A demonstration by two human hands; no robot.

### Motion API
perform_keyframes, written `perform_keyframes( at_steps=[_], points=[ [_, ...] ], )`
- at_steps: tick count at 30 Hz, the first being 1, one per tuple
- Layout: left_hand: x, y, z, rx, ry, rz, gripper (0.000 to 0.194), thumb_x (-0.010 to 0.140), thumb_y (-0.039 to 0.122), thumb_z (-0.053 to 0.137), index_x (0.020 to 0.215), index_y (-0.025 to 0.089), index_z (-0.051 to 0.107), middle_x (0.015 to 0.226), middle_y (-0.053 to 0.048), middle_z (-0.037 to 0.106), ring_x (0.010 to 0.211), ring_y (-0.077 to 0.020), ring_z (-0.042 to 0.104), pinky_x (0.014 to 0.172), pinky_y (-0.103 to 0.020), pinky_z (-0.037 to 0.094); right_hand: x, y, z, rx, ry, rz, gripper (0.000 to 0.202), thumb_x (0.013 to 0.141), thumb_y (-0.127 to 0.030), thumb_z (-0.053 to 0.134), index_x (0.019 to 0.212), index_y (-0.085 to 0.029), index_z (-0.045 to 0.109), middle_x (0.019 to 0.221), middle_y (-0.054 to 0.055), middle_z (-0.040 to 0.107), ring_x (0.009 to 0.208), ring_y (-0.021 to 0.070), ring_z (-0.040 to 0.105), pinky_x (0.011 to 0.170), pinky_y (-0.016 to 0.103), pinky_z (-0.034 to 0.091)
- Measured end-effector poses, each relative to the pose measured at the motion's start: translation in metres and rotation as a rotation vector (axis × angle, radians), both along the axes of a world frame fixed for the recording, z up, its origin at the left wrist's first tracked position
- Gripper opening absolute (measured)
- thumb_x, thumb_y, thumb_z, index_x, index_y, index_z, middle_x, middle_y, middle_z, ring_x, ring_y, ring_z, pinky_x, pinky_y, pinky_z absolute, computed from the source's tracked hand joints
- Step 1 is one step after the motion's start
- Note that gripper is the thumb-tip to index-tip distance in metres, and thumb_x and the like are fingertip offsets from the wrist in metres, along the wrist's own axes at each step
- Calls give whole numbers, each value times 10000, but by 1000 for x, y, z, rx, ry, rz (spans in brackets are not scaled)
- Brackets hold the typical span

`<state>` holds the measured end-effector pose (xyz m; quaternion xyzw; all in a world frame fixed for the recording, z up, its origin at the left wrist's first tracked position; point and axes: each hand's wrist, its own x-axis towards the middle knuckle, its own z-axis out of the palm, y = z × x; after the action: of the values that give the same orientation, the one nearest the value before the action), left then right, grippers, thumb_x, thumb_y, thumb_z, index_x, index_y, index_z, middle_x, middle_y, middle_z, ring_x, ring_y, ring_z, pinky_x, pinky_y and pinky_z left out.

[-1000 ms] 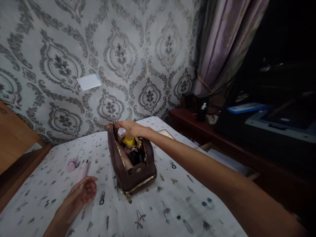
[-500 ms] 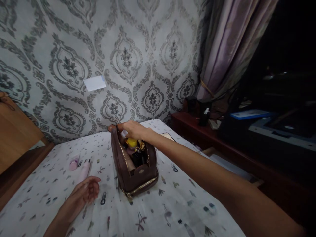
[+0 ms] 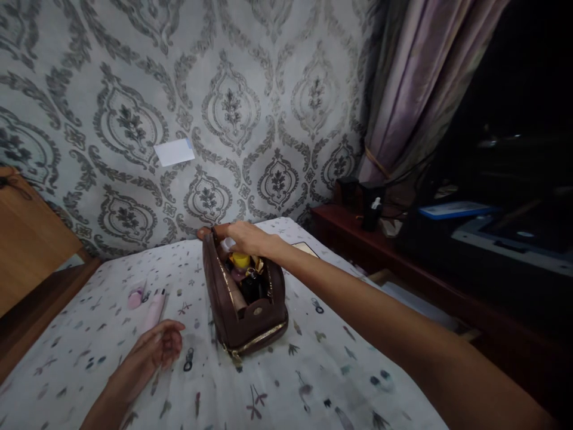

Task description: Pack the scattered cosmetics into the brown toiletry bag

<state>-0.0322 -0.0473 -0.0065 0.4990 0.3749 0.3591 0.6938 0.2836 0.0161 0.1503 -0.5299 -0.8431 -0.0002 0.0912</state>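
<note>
A dark brown zip bag (image 3: 226,322) stands unzipped on the patterned white sheet. Inside it are a yellow-lidded item (image 3: 240,260), a white cap (image 3: 228,244) and dark items at the near end. My right hand (image 3: 249,239) reaches over the bag's far end with its fingers down in the opening, next to the white cap; the fingertips are hidden. To the left of the bag, my left hand (image 3: 152,352) is empty, its fingers loosely curled and apart. Just beyond it lie a pale pink tube (image 3: 154,307) and a small pink-capped container (image 3: 135,297).
A wooden board (image 3: 33,239) stands at the left edge. On the right, a dark red cabinet (image 3: 329,224) carries a small black bottle (image 3: 370,214). Below it, a drawer (image 3: 412,301) is pulled out. A framed flat item (image 3: 306,249) lies behind my right forearm.
The whole view has shifted slightly. My right hand stays in the far end of the bag, and my left hand keeps its place beside the tube.
</note>
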Motion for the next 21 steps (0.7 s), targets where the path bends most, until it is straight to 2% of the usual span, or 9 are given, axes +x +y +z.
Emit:
perform_keyframes(
  at_steps=[3, 12, 21],
  points=[
    [-2, 2, -5, 9, 2, -9, 449, 801, 541, 689, 1033, 157, 708, 809, -77, 627, 700, -162, 539, 565, -237, 372, -1, -1, 1, 36, -110, 6, 329, 837, -166, 600, 1158, -123, 656, 1056, 135, 720, 977, 258, 669, 703, 254, 437],
    [-3, 4, -11, 28, 3, 1, 469, 773, 560, 704, 1023, 162, 712, 793, -77, 632, 673, -165, 551, 536, -235, 371, -2, -10, -2, 60, -129, 27, 262, 874, -156, 566, 1118, -100, 642, 1063, 168, 717, 1031, 277, 666, 732, 276, 453],
    [2, 0, 3, 15, 34, 1, 488, 754, 559, 725, 1006, 141, 722, 788, -87, 635, 698, -175, 559, 573, -246, 407, 0, -14, -4, 109, -58, 25, 242, 929, -233, 539, 1127, -117, 618, 1141, 145, 688, 1052, 262, 646, 783, 297, 451]
  ],
)
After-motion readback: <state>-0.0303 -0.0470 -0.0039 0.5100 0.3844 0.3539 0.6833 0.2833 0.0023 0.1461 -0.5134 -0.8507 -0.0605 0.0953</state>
